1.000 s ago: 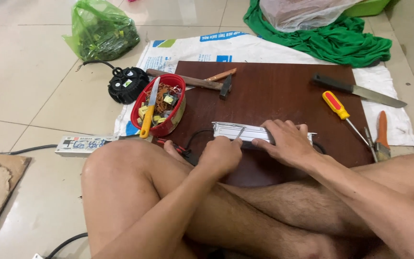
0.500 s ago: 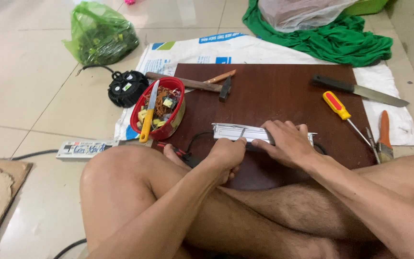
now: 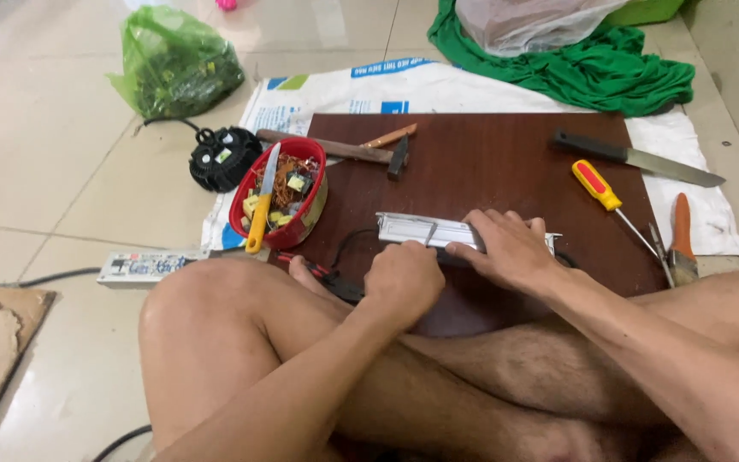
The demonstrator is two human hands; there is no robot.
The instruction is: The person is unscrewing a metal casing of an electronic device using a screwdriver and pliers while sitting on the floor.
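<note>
Object: silver metal driver housing (image 3: 425, 229), judged rigid, light, slippery.
Right hand (image 3: 511, 250): laid flat over housing, 3 o'clock end.
Left hand (image 3: 404, 278): curled shut; contents cannot be told.
Hold: long edges advised.

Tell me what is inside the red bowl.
The red bowl holds tangled copper-coloured wire and small yellowish parts. A yellow-handled knife rests across it, blade pointing away from the person. Whatever lies beneath the wire is covered.

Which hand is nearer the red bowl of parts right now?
Left. The left hand sits just right of and below the red bowl; the right hand rests farther right, on the long silver housing.
</note>
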